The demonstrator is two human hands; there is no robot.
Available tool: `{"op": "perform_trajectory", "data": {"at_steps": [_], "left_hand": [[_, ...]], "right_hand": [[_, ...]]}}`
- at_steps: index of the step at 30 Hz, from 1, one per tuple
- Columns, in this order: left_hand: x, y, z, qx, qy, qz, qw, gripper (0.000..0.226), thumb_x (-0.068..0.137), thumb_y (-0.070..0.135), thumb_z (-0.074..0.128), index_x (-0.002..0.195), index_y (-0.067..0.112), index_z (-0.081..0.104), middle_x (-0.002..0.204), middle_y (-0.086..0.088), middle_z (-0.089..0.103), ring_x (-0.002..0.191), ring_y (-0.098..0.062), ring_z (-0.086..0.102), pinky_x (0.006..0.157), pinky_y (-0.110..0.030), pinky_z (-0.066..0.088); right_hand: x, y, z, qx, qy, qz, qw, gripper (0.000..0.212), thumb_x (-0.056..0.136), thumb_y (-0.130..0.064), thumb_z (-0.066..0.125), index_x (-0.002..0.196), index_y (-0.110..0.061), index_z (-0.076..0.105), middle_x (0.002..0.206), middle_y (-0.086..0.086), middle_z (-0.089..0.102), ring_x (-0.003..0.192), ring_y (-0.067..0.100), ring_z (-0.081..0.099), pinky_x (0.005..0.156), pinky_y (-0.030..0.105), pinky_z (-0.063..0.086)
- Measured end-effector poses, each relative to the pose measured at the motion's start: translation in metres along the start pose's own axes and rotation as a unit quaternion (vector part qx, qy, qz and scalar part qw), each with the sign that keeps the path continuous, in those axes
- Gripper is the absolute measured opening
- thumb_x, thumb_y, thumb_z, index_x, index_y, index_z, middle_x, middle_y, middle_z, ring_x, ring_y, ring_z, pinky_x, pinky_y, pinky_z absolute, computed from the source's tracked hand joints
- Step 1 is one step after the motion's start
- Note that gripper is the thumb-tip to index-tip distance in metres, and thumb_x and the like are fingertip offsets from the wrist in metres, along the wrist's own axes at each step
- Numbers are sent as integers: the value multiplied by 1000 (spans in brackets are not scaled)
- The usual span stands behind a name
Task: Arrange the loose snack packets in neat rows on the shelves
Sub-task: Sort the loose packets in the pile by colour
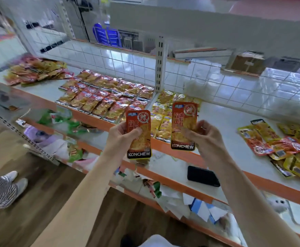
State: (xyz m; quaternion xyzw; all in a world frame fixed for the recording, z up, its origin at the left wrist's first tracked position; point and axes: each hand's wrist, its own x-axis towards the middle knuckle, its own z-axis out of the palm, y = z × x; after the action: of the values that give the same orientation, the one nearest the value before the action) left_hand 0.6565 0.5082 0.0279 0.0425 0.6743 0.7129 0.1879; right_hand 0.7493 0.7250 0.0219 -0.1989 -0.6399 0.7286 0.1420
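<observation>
Pinching one red packet (139, 134) in left fingers (133, 135), another (184, 125) in right fingers (190, 133).

There is one camera, worn on the person's head. It looks forward and down at the shelf (225, 122) from close in front of its orange front edge. Both arms reach up from the bottom of the view.
</observation>
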Motion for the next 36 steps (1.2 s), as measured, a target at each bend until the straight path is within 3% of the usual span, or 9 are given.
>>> {"op": "perform_trajectory", "data": {"at_steps": [3, 5, 9, 15, 19, 23, 29, 36], "left_hand": [[6, 4, -33, 5, -15, 15, 1000, 15, 89, 8, 70, 101, 18, 71, 94, -1, 78, 85, -19, 75, 75, -33, 59], [10, 7, -54, 11, -20, 27, 999, 15, 88, 8, 71, 99, 18, 72, 92, 1, 78, 85, -16, 75, 75, -30, 58], [16, 13, -91, 31, -16, 43, 998, 18, 85, 10, 76, 95, 24, 75, 95, 2, 78, 90, -19, 74, 85, -37, 57], [28, 17, -130, 55, -1, 59, 997, 20, 84, 11, 77, 103, 17, 74, 91, 5, 78, 83, -16, 75, 73, -30, 58], [38, 16, -148, 65, 13, 65, 996, 26, 85, 10, 77, 110, 7, 72, 88, 5, 77, 80, -13, 74, 69, -25, 57], [50, 20, -170, 66, 29, 70, 995, 24, 85, 11, 77, 108, 11, 73, 94, 1, 78, 83, -16, 75, 69, -25, 59], [77, 27, -213, 51, 69, 64, 994, 23, 83, 11, 78, 104, 16, 73, 95, 2, 78, 86, -20, 76, 78, -38, 60], [128, 36, -260, 67, 86, 52, 993, 19, 80, 10, 79, 97, 18, 74, 93, 1, 78, 84, -20, 76, 76, -36, 61]], "right_hand": [[-1, 7, 42, 36, -19, 3, 999, 45, 71, -9, 78, 111, -13, 57, 100, 9, 76, 97, 30, 72, 86, 44, 58], [-2, 13, 69, 55, -32, 10, 998, 52, 73, -7, 76, 121, -14, 57, 103, 8, 76, 99, 28, 72, 86, 42, 57], [-1, 22, 114, 30, -34, 9, 999, 31, 84, -2, 71, 111, -17, 65, 103, 5, 76, 99, 25, 72, 92, 46, 56], [4, 27, 160, 2, -23, 5, 1000, 19, 88, -5, 69, 106, -13, 69, 98, 5, 76, 96, 24, 72, 90, 45, 57], [10, 28, 180, -33, -24, -5, 999, 14, 87, -7, 72, 99, -15, 70, 94, 3, 76, 91, 19, 73, 83, 35, 58], [23, 25, 205, -45, -37, -19, 998, 12, 87, -6, 72, 94, -15, 70, 80, -3, 73, 69, 4, 69, 59, 14, 50], [57, 27, 257, -57, -66, -32, 996, 13, 86, -10, 74, 94, -18, 71, 87, -4, 76, 84, 13, 72, 71, 20, 56], [103, 40, 311, -62, -70, -21, 995, 13, 85, -9, 75, 93, -20, 71, 90, -2, 76, 86, 15, 73, 78, 28, 59]]}}
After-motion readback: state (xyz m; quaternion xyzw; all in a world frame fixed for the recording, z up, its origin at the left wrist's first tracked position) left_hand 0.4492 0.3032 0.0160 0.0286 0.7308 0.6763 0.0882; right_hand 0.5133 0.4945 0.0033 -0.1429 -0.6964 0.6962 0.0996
